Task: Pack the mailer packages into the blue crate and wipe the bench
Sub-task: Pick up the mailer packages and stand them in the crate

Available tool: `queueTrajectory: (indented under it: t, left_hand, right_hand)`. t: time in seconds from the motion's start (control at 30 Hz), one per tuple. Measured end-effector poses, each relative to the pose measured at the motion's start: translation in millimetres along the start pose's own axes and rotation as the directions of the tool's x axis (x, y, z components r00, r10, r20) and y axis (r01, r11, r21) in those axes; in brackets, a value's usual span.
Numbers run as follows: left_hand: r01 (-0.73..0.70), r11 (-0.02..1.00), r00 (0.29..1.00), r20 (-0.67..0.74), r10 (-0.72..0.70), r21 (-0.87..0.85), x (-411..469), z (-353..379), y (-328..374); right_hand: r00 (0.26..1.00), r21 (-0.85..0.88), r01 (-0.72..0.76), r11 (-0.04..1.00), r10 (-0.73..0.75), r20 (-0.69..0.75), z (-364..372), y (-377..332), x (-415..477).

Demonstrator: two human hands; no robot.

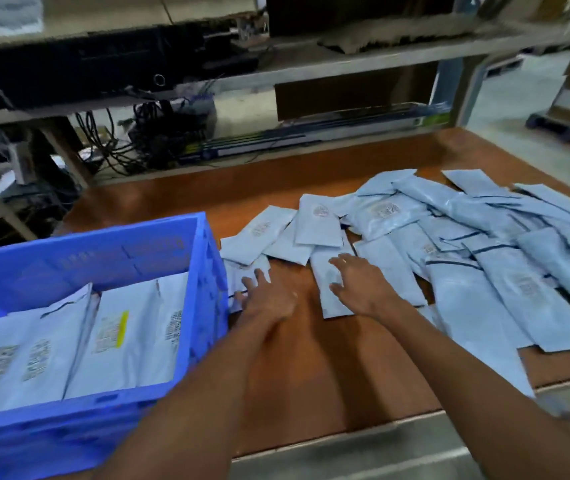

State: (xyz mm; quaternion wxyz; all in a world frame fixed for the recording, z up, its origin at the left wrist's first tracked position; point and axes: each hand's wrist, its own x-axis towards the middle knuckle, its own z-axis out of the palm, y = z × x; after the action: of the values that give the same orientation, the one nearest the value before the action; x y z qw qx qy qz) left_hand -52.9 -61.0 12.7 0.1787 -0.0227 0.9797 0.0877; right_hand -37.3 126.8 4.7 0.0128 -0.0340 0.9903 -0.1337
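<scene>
Brown and glossy, the bench [311,368] runs from the shelving at the back to a pale front edge at the bottom of the view, and its right edge falls away to grey floor. On its left end stands the blue crate [203,271], open-topped, its right wall close against the nearest mailers. Inside it several white mailer packages [127,337] stand on edge, leaning left, printed labels facing up; one label bears a yellow strip.

Loose mailer packages [467,244] cover the right half of the bench in an overlapping heap that reaches the right edge, with one long mailer hanging over the front edge. A thinner scatter trails left toward the crate.

Bare wood lies open between the two forearms and down to the front edge, and a wide empty band runs behind the heap up to the back rail.

The left hand [269,296] lies palm down with fingers spread and released, fingertips on a small mailer [238,271] just beside the crate wall. The right hand [359,285] is likewise flat and open, fingers splayed over a narrow mailer [328,292] at the near edge of the scatter; neither hand is closed around anything.

Behind the bench, a lower shelf holds tangled black cables [158,133].
</scene>
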Motion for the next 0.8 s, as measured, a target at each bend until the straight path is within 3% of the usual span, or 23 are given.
queueTrajectory:
  t: [0.17,0.4,0.57,0.7,0.8]
  left_hand:
    - [0.028,0.998,0.999,0.022,-0.027,-0.057,15.8,34.6,-19.2]
    - [-0.154,0.988,0.976,-0.154,0.156,0.021,-47.1,68.8,-28.1]
    - [-0.281,0.956,0.918,-0.267,0.292,0.077,-116.5,88.0,-42.2]
    - [-0.183,0.982,0.913,-0.380,0.151,-0.049,-87.0,72.6,-30.7]
    - [-0.031,0.997,0.974,-0.226,0.016,-0.067,-46.2,71.2,-12.4]
  right_hand:
    - [0.977,-0.121,-0.030,0.992,0.054,0.207,40.6,-4.4,8.8]
    - [0.997,-0.048,-0.034,0.998,0.037,0.072,48.5,-24.3,-50.0]
    - [0.997,-0.127,-0.049,0.991,0.056,0.053,37.7,-26.5,-116.0]
    - [0.993,-0.088,-0.100,0.991,0.094,-0.066,39.1,-19.3,-106.6]
    - [0.982,-0.075,-0.182,0.980,0.185,0.040,52.5,-14.7,-80.6]
